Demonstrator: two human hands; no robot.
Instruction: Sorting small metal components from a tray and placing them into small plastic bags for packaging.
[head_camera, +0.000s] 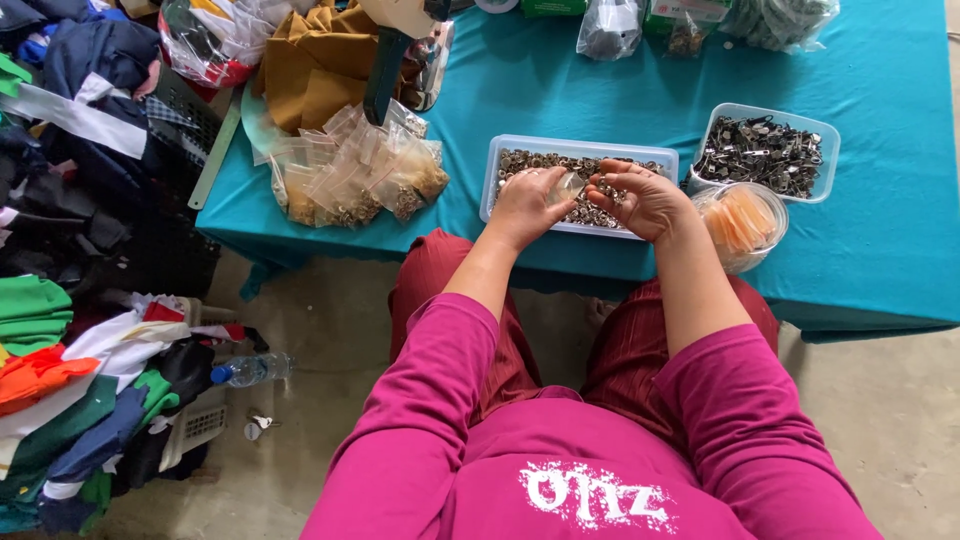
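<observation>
Hands (585, 200) pinching bag (568, 187) over tray (492, 170)

Both forearms stretched forward, left hand (527, 205) and right hand (645, 200) close together — fingers curled, palms angled inward

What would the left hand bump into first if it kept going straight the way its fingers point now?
The left hand points up and right at the small clear bag held between both hands; just past it is the right hand. Depth is unclear, but both hover over the tray of small metal pieces.
</observation>
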